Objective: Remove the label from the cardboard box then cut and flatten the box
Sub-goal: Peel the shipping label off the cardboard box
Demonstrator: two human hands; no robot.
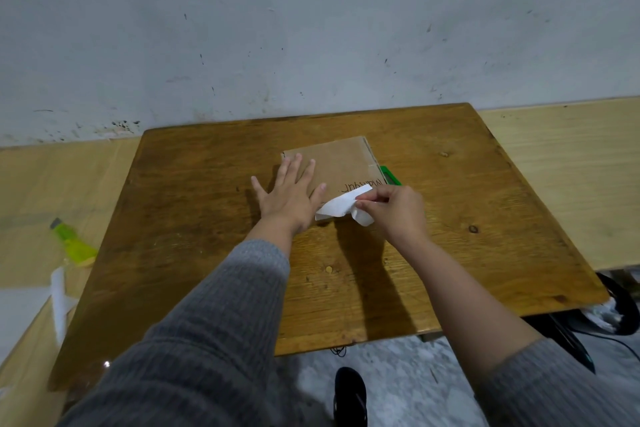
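A flat brown cardboard box [341, 163] with black handwriting lies in the middle of a dark wooden table [194, 218]. My left hand [289, 196] rests flat on the box's left part, fingers spread. My right hand [398, 210] pinches a white label [341, 206] at the box's near right corner. The label is partly peeled and curls up off the cardboard. A green tool [389, 177] pokes out from behind the box's right edge, mostly hidden.
A yellow-green utility knife [71, 243] and a white paper strip [59, 298] lie on the pale bench at the left. The grey wall stands right behind the table. Black cables [620, 305] and a black shoe [349, 392] are on the floor.
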